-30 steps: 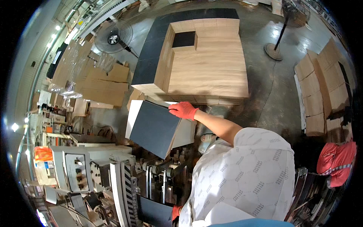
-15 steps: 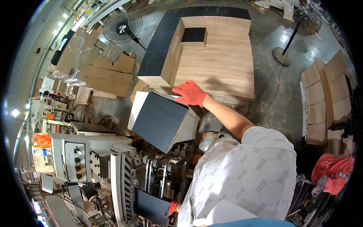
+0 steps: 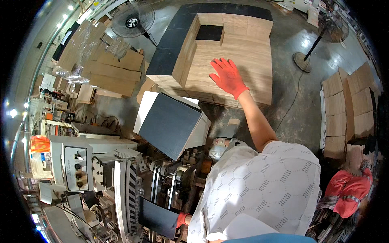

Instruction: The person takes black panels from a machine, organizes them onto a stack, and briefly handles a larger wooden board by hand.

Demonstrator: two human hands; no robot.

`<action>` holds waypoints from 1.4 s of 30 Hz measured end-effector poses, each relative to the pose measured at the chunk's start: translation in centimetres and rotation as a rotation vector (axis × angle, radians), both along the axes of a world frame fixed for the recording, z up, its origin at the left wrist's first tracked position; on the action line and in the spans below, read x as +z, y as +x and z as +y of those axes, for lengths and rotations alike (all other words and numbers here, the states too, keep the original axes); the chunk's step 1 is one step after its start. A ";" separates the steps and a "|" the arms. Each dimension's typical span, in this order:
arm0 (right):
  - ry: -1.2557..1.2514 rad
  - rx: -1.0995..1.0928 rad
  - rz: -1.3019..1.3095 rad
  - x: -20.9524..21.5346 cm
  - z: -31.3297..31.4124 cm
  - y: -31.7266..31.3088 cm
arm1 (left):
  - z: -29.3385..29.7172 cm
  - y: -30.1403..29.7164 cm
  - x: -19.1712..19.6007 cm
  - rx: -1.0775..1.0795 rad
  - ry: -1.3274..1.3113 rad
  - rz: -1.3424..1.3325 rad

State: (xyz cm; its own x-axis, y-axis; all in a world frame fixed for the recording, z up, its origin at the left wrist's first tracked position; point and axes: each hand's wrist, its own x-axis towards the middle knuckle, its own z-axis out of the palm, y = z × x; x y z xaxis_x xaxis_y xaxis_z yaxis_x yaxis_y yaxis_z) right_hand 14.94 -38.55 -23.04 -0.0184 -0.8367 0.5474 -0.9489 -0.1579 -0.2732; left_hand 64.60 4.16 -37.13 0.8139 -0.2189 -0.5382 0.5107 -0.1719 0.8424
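Stacked tan cardboard sheets (image 3: 239,52), one broad pile on the grey concrete floor (image 3: 283,93), edged on its left and far sides by black sheets (image 3: 168,50), with one black rectangle (image 3: 209,33) set into its top. Above the pile's near part, one right hand in an orange-red glove (image 3: 227,76), fingers spread wide and flat, palm down, gripping nothing (touching the top sheet or just over it, cannot tell which). Bare forearm stretched forward from a white patterned short sleeve (image 3: 263,190), elbow nearly straight. Low in the frame, one left hand in a matching orange-red glove (image 3: 183,219), mostly hidden, closed on the edge of a dark flat panel (image 3: 156,218) beside the machine. Between the two hands, one tilted stack of dark-faced boards with white edges (image 3: 170,123), resting at the head of one grey metal feeding machine (image 3: 121,178) with rollers and belts. Further off: two pedestal fans, one at the far left (image 3: 132,19) and one at the far right (image 3: 310,52); loose brown cardboard bundles (image 3: 105,71) to the left; more tan stacks (image 3: 348,109) along the right. One person in a red cap (image 3: 349,191) at the lower right.
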 end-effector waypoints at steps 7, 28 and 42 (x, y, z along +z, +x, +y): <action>0.034 0.076 -0.069 -0.2 0.7 1.9 | 0.5 0.0 -0.1 0.050 -0.031 0.015; 1.354 1.288 -0.888 -4.2 24.7 23.7 | 11.7 -5.9 1.8 0.430 -0.194 -0.140; 2.307 1.207 -0.462 -9.6 42.6 41.5 | 25.2 -29.6 7.2 1.792 0.197 -0.597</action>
